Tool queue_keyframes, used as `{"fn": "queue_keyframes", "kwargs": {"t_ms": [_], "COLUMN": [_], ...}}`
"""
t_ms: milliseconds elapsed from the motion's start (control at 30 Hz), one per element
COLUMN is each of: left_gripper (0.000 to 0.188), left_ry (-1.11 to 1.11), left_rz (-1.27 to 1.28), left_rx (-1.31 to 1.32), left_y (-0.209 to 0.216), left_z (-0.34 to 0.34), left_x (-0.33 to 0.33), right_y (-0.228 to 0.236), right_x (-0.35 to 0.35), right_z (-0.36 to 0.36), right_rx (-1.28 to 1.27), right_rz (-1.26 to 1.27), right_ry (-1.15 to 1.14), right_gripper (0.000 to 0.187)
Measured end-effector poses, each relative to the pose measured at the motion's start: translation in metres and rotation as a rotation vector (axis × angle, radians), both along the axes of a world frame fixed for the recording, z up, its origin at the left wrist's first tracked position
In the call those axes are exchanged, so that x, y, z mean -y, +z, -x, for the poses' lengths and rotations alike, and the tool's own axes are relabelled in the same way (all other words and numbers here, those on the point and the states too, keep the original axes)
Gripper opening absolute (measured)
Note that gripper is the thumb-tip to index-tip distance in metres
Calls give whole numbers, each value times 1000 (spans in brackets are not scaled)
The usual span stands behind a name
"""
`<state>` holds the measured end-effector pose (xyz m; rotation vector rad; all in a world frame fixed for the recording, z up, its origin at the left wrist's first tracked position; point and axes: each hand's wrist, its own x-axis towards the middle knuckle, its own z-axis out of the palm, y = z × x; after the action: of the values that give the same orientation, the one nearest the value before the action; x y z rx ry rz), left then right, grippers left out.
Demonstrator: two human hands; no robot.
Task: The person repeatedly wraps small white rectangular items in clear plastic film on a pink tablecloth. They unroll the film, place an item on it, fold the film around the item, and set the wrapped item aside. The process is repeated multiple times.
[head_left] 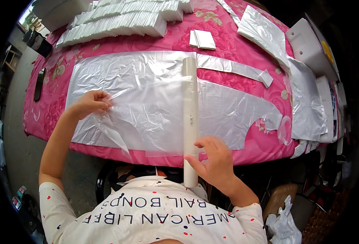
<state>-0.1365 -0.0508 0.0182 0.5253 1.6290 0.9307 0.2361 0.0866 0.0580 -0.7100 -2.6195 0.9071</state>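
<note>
A thin, clear plastic bag with a curved cut-out is spread across the table left of a long pale tube. My left hand is closed in a pinch on its left part, lifting a loose fold. The tube lies lengthwise across the plastic, its near end sticking out over the table edge toward me. Close by the tube's near part, my right hand has thumb and fingers apart, the thumb over the tube. Right of the tube lies more plastic with a curved cut edge and a strip-like handle.
A pink flowered cloth covers the table. Stacks of folded white packets stand at the back left, with a small white packet nearer. A phone lies at left. Flat plastic bags and a white foam box are at right.
</note>
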Motion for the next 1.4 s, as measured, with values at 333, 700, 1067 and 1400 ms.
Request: {"fn": "queue_keyframes", "kwargs": {"t_ms": [333, 700, 1067, 1400], "left_gripper": [32, 59, 60, 60], "left_ry": [-249, -452, -523, -524], "left_rz": [-279, -536, -485, -461], "left_rx": [-1541, -1175, -1320, -1331], "left_y": [61, -50, -56, -56], "left_z": [-43, -191, -193, -192], "left_x": [-32, -87, -91, -89], "right_y": [-26, -23, -46, -88], "right_x": [17, 10, -108, -196], "right_z": [-3, -11, 77, 130], "right_rx": [491, 484, 237, -1060], "right_rz": [356, 445, 475, 1682], "right_ry": [-204, -131, -216, -512], "right_gripper": [45, 50, 62, 26]}}
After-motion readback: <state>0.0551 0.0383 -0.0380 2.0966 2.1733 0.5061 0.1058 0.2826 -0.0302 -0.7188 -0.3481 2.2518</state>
